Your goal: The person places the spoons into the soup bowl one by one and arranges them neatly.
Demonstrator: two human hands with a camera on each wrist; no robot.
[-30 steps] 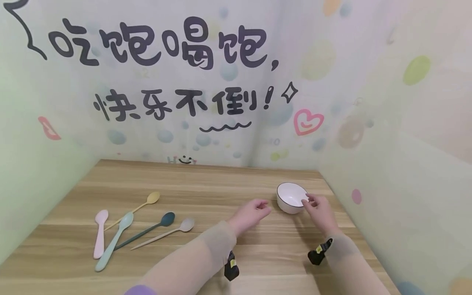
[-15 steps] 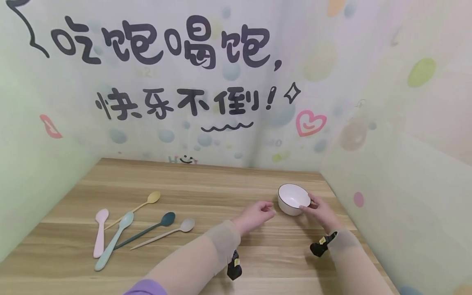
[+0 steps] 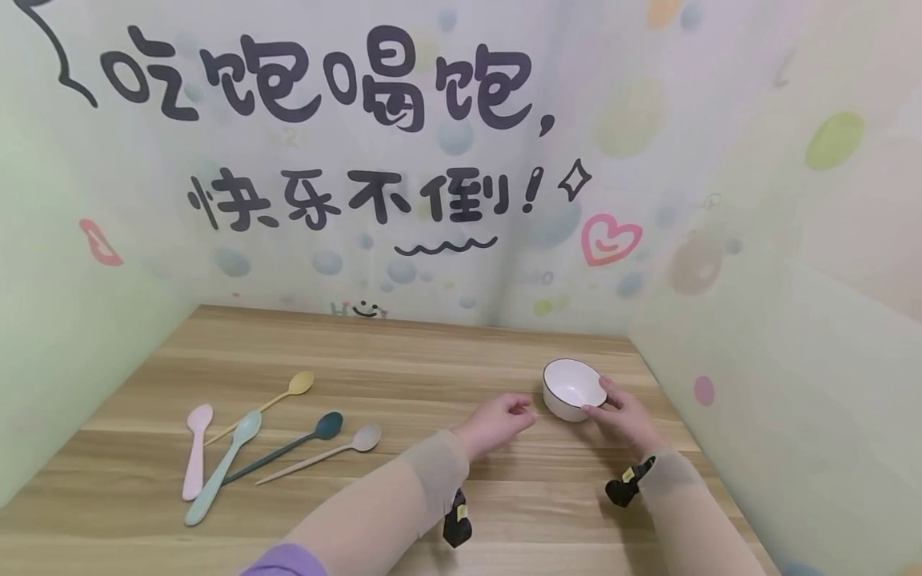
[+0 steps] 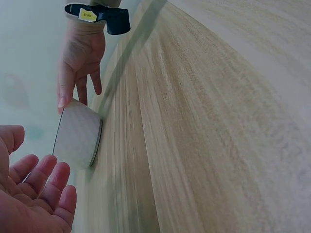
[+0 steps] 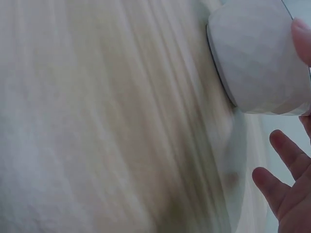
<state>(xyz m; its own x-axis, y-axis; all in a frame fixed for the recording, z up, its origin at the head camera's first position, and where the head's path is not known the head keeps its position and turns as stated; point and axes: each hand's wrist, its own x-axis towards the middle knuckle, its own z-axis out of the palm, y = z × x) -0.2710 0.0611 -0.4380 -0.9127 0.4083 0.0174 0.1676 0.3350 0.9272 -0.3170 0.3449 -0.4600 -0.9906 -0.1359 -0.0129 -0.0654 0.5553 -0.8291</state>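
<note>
A white bowl (image 3: 571, 392) with a thin dark rim stands upright at the right of the wooden table. My right hand (image 3: 628, 416) holds it at its right side, thumb at the near rim and forefinger farther round. In the right wrist view the thumb (image 5: 302, 41) lies against the bowl's faceted wall (image 5: 257, 58), while the other fingers spread below. To the left of the bowl is my left hand (image 3: 497, 424), its fingers loosely bent and nothing in them. The left wrist view shows those fingertips close by the bowl (image 4: 77, 133).
Several spoons lie at the table's left: pink (image 3: 195, 452), light green (image 3: 225, 468), yellow (image 3: 291, 388), dark teal (image 3: 317, 432) and beige (image 3: 356, 442). Some handles cross. A printed wall (image 3: 403, 272) borders the table (image 3: 403, 360) at the back, with another wall (image 3: 792, 384) on the right.
My right hand has gone from touching the bowl's rim to holding it, and the bowl appears slightly farther right. The left hand has edged right toward the bowl. The spoons stay put.
</note>
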